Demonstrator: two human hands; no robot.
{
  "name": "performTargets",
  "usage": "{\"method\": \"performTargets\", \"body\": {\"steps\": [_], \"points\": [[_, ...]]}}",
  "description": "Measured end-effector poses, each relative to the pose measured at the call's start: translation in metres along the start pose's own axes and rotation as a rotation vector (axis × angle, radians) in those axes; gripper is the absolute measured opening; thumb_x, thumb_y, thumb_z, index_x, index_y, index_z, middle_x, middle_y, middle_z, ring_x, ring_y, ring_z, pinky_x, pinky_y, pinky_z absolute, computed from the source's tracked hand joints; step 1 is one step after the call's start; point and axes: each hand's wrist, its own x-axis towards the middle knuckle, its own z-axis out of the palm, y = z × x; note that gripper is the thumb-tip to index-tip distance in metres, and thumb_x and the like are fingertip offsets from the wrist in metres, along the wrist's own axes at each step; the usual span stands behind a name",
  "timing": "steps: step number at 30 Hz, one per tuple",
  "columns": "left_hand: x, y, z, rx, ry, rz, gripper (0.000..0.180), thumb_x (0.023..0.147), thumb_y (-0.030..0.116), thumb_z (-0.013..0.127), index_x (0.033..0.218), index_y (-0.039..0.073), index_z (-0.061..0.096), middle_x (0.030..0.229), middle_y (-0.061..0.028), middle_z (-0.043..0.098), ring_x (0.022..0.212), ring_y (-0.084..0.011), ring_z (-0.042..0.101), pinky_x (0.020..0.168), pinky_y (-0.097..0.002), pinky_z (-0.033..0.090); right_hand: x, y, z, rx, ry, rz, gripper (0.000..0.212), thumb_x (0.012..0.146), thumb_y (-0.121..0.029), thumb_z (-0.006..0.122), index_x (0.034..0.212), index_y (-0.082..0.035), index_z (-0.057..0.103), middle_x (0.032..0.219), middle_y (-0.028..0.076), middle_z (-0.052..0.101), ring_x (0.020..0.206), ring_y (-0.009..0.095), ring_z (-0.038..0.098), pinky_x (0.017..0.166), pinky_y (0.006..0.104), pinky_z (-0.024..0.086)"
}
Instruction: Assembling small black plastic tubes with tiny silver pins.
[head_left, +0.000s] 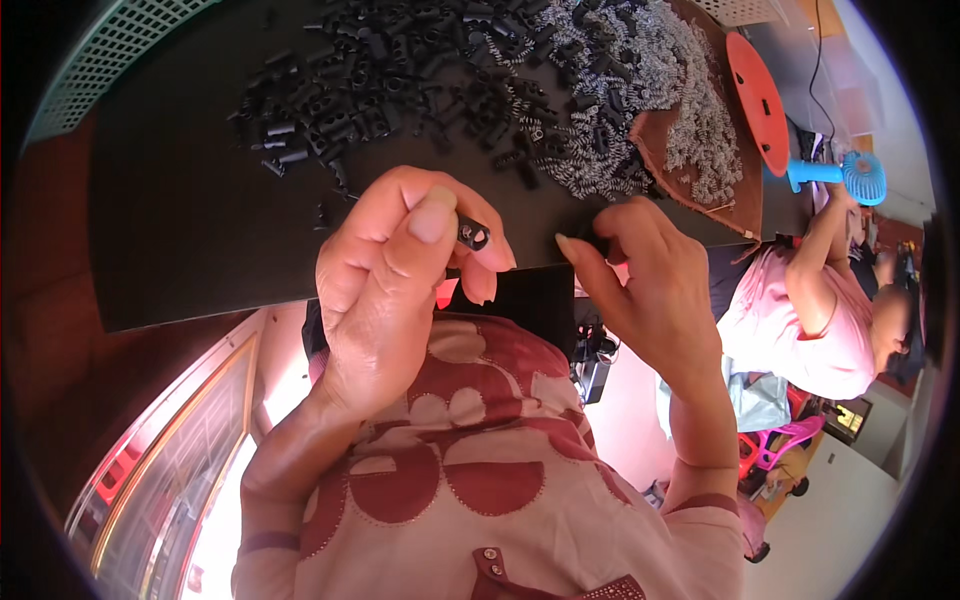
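Observation:
My left hand (385, 270) pinches a small black plastic cord-lock piece (473, 234) between thumb and fingers, its end with two holes turned to the right. To its right, my right hand (645, 285) is curled, with thumb and forefinger drawn close. Something dark shows between those fingers, too hidden to name. Both hands are raised above the near edge of the black table (200, 230). Beyond them lies a heap of similar black plastic pieces (350, 90). Small silvery coil springs (590, 150) spread out to the right of that heap and partly mix with it.
More springs lie on a brown cloth (655, 140) at the table's right. A red round tray (757, 100) with a few black pieces stands beyond it, near a blue hand fan (862, 178). A green basket (105, 60) is far left. A person in pink (800, 320) sits at right.

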Motion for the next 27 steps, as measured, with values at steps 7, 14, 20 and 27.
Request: {"method": "performTargets", "body": {"steps": [7,14,20,27], "points": [[-0.003,-0.001,0.003,-0.027,0.030,0.036,0.033,0.109,0.032,0.044,0.099,0.004,0.058,0.091,-0.0057,0.066,0.074,-0.0095,0.057,0.068,-0.0229,0.042,0.005,0.000,0.002,0.002,0.044,-0.111,0.018,0.087,-0.008,0.071,0.092,-0.002,0.055,0.079,0.012,0.057,0.064,0.035,0.060,0.053,0.0435,0.046],[-0.014,0.004,0.018,-0.213,0.008,-0.103,0.027,0.109,0.026,0.045,0.103,0.002,0.057,0.092,-0.0075,0.065,0.074,-0.0105,0.056,0.071,-0.0252,0.048,0.013,-0.010,-0.010,0.385,0.093,-0.296,0.022,0.079,0.011,0.072,0.096,0.000,0.062,0.083,0.010,0.062,0.063,0.018,0.057,0.052,0.0286,0.044],[-0.022,-0.004,0.015,-0.231,-0.003,-0.125,0.029,0.109,0.029,0.047,0.104,0.002,0.057,0.092,-0.0064,0.065,0.074,-0.0095,0.057,0.070,-0.0250,0.048,0.018,-0.023,-0.020,0.491,0.146,-0.370,0.023,0.076,0.012,0.074,0.093,0.000,0.065,0.083,0.010,0.066,0.065,0.016,0.059,0.052,0.0258,0.042],[-0.028,-0.004,0.016,-0.201,0.036,-0.103,0.030,0.110,0.029,0.046,0.104,0.002,0.058,0.090,-0.0049,0.065,0.074,-0.0085,0.056,0.069,-0.0237,0.048,0.020,-0.039,-0.022,0.560,0.140,-0.373,0.023,0.075,0.012,0.075,0.092,-0.001,0.067,0.086,0.011,0.068,0.065,0.014,0.059,0.051,0.0239,0.040]]}}
